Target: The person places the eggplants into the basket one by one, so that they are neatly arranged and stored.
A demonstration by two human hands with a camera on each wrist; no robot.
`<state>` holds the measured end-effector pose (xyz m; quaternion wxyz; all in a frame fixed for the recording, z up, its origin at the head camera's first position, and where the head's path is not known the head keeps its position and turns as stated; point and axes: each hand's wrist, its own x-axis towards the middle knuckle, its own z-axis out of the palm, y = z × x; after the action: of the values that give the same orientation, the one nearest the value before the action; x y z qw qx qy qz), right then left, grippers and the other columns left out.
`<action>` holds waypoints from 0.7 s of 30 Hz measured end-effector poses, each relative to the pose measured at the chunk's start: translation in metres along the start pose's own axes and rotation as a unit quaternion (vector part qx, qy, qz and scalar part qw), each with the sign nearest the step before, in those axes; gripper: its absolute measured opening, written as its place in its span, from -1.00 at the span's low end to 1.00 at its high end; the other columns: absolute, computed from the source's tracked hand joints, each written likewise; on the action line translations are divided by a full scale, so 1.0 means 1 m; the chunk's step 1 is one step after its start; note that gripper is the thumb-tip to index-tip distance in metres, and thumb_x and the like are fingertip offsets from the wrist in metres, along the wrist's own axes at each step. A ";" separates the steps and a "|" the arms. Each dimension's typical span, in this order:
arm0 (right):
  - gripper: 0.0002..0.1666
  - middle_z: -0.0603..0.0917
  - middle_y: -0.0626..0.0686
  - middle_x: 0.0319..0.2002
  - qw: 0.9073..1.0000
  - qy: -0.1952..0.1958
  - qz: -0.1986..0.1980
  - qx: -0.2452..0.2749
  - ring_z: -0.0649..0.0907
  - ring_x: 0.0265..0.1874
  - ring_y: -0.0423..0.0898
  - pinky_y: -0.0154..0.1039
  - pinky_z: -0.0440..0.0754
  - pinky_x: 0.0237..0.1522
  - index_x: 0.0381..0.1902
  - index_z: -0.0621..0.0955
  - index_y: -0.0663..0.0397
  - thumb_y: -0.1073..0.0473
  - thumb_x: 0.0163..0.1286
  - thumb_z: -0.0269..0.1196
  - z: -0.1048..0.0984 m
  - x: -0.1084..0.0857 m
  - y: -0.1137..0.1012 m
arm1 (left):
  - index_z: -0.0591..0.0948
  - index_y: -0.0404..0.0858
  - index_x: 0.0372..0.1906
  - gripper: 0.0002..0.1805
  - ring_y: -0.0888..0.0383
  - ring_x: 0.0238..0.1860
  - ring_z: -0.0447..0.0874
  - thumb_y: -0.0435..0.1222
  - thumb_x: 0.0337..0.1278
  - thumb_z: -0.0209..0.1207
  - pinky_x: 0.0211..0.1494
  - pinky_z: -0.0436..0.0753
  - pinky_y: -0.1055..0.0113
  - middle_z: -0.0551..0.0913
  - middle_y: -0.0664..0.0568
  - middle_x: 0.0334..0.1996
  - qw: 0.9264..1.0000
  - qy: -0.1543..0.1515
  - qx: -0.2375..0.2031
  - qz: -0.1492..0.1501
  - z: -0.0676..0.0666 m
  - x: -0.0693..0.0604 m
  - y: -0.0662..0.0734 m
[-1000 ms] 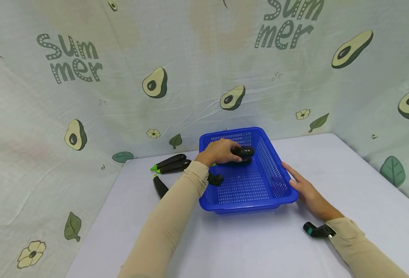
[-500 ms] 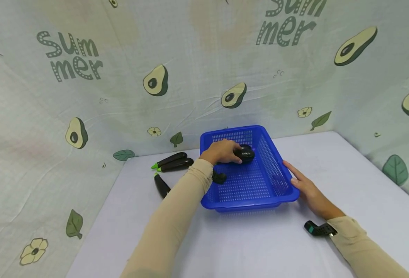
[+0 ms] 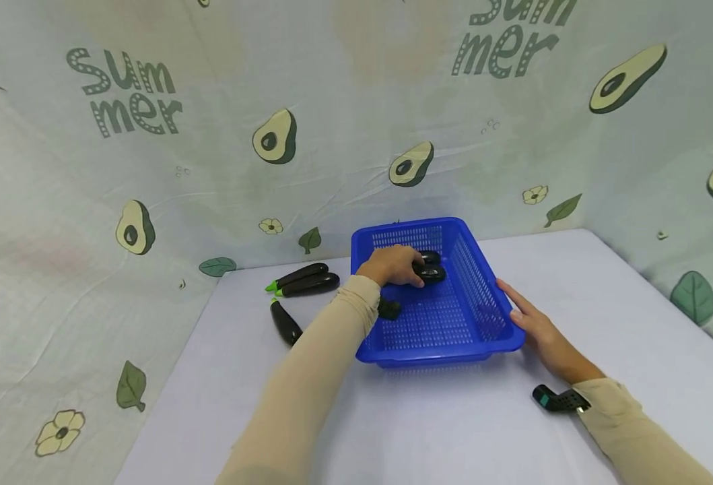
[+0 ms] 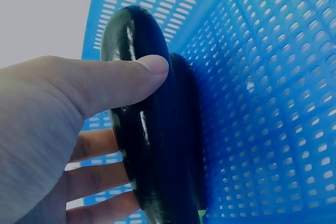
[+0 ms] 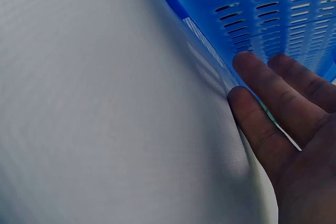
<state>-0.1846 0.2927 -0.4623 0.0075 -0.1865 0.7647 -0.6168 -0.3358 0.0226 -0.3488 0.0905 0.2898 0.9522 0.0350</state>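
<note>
My left hand (image 3: 395, 264) reaches into the blue plastic basket (image 3: 439, 355) and grips a glossy dark eggplant (image 3: 431, 273). In the left wrist view, the thumb lies across this eggplant (image 4: 149, 145) and the other fingers are behind it. A second eggplant (image 3: 431, 257) is close beside it, partly hidden; in the left wrist view this second eggplant (image 4: 190, 129) shows behind the held one. My right hand (image 3: 540, 335) touches the basket's right side near the front corner. Extended fingers (image 5: 262, 124) rest along the perforated outer wall in the right wrist view.
To the left of the basket, two eggplants (image 3: 309, 285) with green stems lie side by side on the white table (image 3: 392, 431). A third eggplant (image 3: 285, 322) lies nearer, partly covered by the left sleeve. A patterned cloth (image 3: 344, 114) hangs behind the table.
The two eggplants by my left hand have shifted against each other: the held one now appears lower and nearer, with the other behind it. My right hand stays against the basket.
</note>
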 end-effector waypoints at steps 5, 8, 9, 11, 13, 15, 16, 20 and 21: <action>-0.31 -0.21 0.12 0.61 1.000 -0.004 0.003 -0.004 -0.21 0.50 0.38 0.60 -0.26 0.23 0.64 -0.05 -0.25 0.05 0.64 -0.21 0.000 -0.001 0.001 | 0.62 0.01 0.27 -0.43 0.13 0.07 0.56 0.04 0.15 0.38 0.25 0.44 -0.05 0.64 0.08 0.14 1.000 -0.009 -0.001 0.000 0.003 0.001 0.003; -0.31 -0.21 0.11 0.62 1.000 -0.002 0.002 -0.004 -0.20 0.50 0.38 0.59 -0.26 0.24 0.64 -0.05 -0.26 0.04 0.64 -0.20 0.000 -0.001 0.001 | 0.62 0.01 0.27 -0.43 0.14 0.06 0.56 0.04 0.15 0.38 0.23 0.46 -0.02 0.64 0.09 0.13 1.000 -0.006 0.002 0.002 0.005 0.002 0.003; -0.32 -0.21 0.10 0.62 1.000 -0.002 0.001 -0.004 -0.20 0.50 0.38 0.59 -0.26 0.24 0.64 -0.05 -0.26 0.04 0.65 -0.20 0.000 -0.001 0.001 | 0.62 0.02 0.27 -0.43 0.14 0.05 0.56 0.04 0.15 0.38 0.22 0.47 -0.01 0.64 0.09 0.12 1.000 -0.005 0.003 0.002 0.005 0.003 0.004; -0.32 -0.21 0.10 0.62 1.000 -0.001 0.000 -0.002 -0.20 0.50 0.38 0.57 -0.26 0.25 0.64 -0.05 -0.25 0.05 0.65 -0.20 0.000 -0.001 0.001 | 0.62 0.04 0.26 -0.44 0.16 0.02 0.56 0.04 0.15 0.38 0.19 0.49 0.02 0.65 0.11 0.11 1.000 -0.004 0.007 0.003 0.006 0.003 0.004; -0.32 -0.21 0.10 0.62 1.000 0.000 -0.001 0.000 -0.20 0.50 0.37 0.57 -0.26 0.26 0.64 -0.05 -0.25 0.05 0.65 -0.20 0.000 -0.001 0.001 | 0.63 0.04 0.26 -0.45 0.17 0.01 0.56 0.04 0.15 0.38 0.17 0.49 0.02 0.65 0.12 0.09 1.000 -0.005 0.008 0.005 0.006 0.004 0.005; -0.32 -0.22 0.11 0.62 1.000 -0.001 0.000 0.000 -0.20 0.50 0.38 0.57 -0.25 0.25 0.64 -0.05 -0.24 0.06 0.65 -0.20 0.001 -0.001 0.000 | 0.63 0.04 0.25 -0.45 0.17 0.00 0.57 0.04 0.14 0.38 0.16 0.50 0.01 0.66 0.14 0.05 1.000 -0.008 0.010 0.006 0.006 0.005 0.005; -0.31 -0.22 0.11 0.62 1.000 -0.002 0.001 -0.001 -0.20 0.50 0.38 0.58 -0.24 0.25 0.64 -0.05 -0.24 0.06 0.65 -0.20 0.001 -0.001 0.000 | 0.64 0.04 0.24 -0.45 0.17 0.00 0.58 0.05 0.14 0.39 0.16 0.50 0.00 0.67 0.15 0.04 1.000 -0.010 0.012 0.006 0.006 0.005 0.006; -0.31 -0.23 0.12 0.61 1.000 -0.003 0.004 -0.002 -0.19 0.49 0.40 0.58 -0.21 0.24 0.64 -0.05 -0.25 0.06 0.65 -0.20 0.001 -0.001 -0.001 | 0.64 0.03 0.22 -0.45 0.17 0.01 0.59 0.06 0.13 0.39 0.19 0.49 -0.03 0.68 0.16 0.00 1.000 -0.013 0.016 0.001 0.006 0.006 0.008; -0.31 -0.23 0.13 0.61 1.000 -0.002 0.005 -0.002 -0.19 0.50 0.39 0.58 -0.21 0.25 0.64 -0.05 -0.25 0.06 0.65 -0.20 0.001 -0.001 -0.001 | 0.64 0.03 0.23 -0.45 0.17 0.02 0.59 0.05 0.13 0.39 0.19 0.49 -0.03 0.68 0.16 0.01 1.000 -0.014 0.016 -0.002 0.007 0.006 0.009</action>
<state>-0.1829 0.2920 -0.4618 0.0116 -0.1844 0.7668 -0.6147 -0.3342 0.0333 -0.3550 0.0987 0.2899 0.9518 0.0154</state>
